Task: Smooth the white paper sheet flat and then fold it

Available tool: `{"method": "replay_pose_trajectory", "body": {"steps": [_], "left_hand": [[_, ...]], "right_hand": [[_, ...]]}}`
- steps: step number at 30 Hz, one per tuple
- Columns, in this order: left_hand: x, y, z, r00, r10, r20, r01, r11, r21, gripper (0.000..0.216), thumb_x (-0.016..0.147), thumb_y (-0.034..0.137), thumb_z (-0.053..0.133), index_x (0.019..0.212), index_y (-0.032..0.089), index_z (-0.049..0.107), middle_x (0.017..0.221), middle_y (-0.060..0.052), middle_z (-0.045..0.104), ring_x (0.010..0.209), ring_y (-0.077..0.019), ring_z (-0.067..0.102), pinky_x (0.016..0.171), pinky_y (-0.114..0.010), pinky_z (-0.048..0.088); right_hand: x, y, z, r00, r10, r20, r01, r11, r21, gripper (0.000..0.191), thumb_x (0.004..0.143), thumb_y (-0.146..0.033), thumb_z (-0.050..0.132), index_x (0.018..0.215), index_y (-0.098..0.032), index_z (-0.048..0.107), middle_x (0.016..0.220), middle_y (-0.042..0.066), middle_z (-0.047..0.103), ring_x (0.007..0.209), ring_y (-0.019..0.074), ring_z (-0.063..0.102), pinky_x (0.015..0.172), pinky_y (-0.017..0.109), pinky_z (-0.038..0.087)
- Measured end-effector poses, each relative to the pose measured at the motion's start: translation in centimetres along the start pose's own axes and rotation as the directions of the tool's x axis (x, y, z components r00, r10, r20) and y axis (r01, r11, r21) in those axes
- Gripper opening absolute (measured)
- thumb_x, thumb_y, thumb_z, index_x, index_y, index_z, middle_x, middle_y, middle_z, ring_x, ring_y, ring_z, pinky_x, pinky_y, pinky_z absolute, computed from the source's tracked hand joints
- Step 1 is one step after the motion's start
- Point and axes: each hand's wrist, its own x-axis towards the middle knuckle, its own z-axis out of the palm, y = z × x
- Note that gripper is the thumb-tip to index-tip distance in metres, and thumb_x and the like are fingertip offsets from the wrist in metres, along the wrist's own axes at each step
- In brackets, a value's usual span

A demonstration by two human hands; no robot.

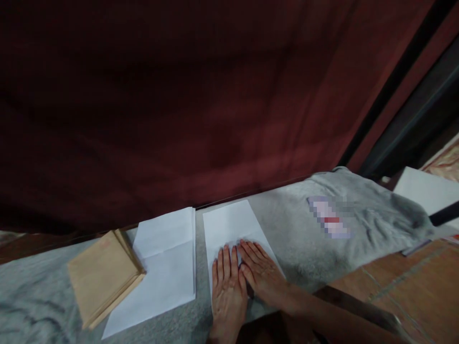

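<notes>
Both my hands lie flat, side by side, on a white sheet of paper (231, 224) that rests on a grey blanket (297, 234). My left hand (226, 286) presses the sheet's lower part with fingers straight and together. My right hand (261, 270) lies just to its right, fingers angled up-left, touching the left hand. The sheet seems folded under my palms, with its far half bare. Neither hand grips anything.
A stack of white paper (163, 267) lies left of the sheet, and a pile of brown envelopes (102, 277) further left overlaps it. A dark red curtain (179, 105) hangs behind. Wooden surface (412, 286) and another white sheet (426, 191) at right.
</notes>
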Motion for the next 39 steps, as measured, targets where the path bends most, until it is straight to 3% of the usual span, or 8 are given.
{"method": "replay_pose_trajectory", "body": {"steps": [3,8,20,24,29,32,35,39], "left_hand": [[-0.3,-0.4,0.5,0.999,0.037,-0.015,-0.036,0.999,0.024,0.073,0.096,0.007,0.035,0.163,0.015,0.006,0.163,-0.016,0.037,0.153,-0.0316,0.028,0.118,-0.055,0.039],[-0.8,-1.8,0.7,0.998,0.060,0.023,-0.060,0.998,-0.011,0.068,0.099,0.010,0.032,0.163,0.016,0.010,0.163,-0.018,0.036,0.152,-0.0341,0.028,0.114,-0.057,0.043],[-1.9,-4.9,0.8,0.997,-0.077,-0.022,0.075,0.994,-0.078,0.063,0.105,0.031,0.030,0.163,0.018,0.011,0.161,-0.018,0.039,0.149,-0.0343,0.037,0.114,-0.060,0.042],[-0.8,-3.4,0.5,0.996,-0.070,-0.047,0.068,0.996,-0.050,0.066,0.104,0.029,0.031,0.163,0.011,0.008,0.160,-0.022,0.039,0.150,-0.0349,0.035,0.115,-0.059,0.040],[-0.1,0.1,0.3,0.996,0.085,0.013,-0.085,0.996,-0.027,0.070,0.094,0.012,0.039,0.161,0.011,0.021,0.161,-0.016,0.040,0.151,-0.0293,0.034,0.120,-0.053,0.036],[-0.1,1.2,-0.2,0.970,0.199,0.140,-0.192,0.979,-0.064,0.069,0.089,0.013,0.046,0.157,0.012,0.033,0.161,-0.014,0.041,0.151,-0.0261,0.034,0.122,-0.047,0.035],[0.2,1.5,-0.9,0.958,0.185,0.219,-0.169,0.982,-0.089,0.067,0.090,0.016,0.045,0.156,0.008,0.034,0.162,-0.016,0.038,0.153,-0.0254,0.030,0.124,-0.048,0.031],[0.6,1.8,-1.4,0.962,0.140,0.235,-0.116,0.987,-0.111,0.064,0.096,0.021,0.041,0.158,0.009,0.030,0.165,-0.014,0.033,0.154,-0.0241,0.026,0.126,-0.049,0.027]], "right_hand": [[-0.1,-0.1,0.3,1.000,-0.023,0.010,0.023,1.000,-0.009,0.052,0.105,-0.024,0.040,0.156,-0.010,0.037,0.161,0.013,0.039,0.150,0.0236,0.034,0.123,0.045,0.036],[-0.7,1.0,1.0,0.997,0.073,-0.018,-0.073,0.997,-0.018,0.060,0.104,-0.029,0.047,0.158,-0.011,0.031,0.163,0.013,0.036,0.152,0.0233,0.030,0.125,0.044,0.032],[-1.5,4.1,0.6,0.962,0.274,0.014,-0.271,0.957,-0.103,0.063,0.106,-0.048,0.037,0.153,-0.006,0.043,0.157,0.018,0.043,0.147,0.0284,0.041,0.124,0.047,0.029],[-0.7,3.3,0.0,0.961,0.275,0.016,-0.273,0.959,-0.073,0.062,0.106,-0.044,0.037,0.155,-0.006,0.039,0.159,0.018,0.040,0.148,0.0290,0.038,0.122,0.048,0.033],[0.2,0.5,-0.7,0.996,0.057,0.069,-0.060,0.998,0.035,0.056,0.107,-0.036,0.037,0.157,-0.012,0.035,0.164,0.010,0.033,0.152,0.0229,0.031,0.123,0.043,0.035],[-0.3,-0.1,-0.6,0.994,0.044,0.100,-0.050,0.997,0.059,0.054,0.107,-0.034,0.036,0.156,-0.012,0.038,0.162,0.011,0.038,0.150,0.0214,0.035,0.123,0.042,0.035],[-0.9,0.6,-0.3,0.993,0.017,0.120,-0.026,0.997,0.074,0.056,0.107,-0.036,0.035,0.159,-0.014,0.032,0.163,0.011,0.036,0.151,0.0223,0.032,0.124,0.045,0.032],[-1.5,1.9,-0.1,0.994,0.009,0.112,-0.016,0.998,0.063,0.063,0.107,-0.039,0.033,0.163,-0.014,0.018,0.165,0.012,0.032,0.152,0.0225,0.031,0.124,0.045,0.031]]}}
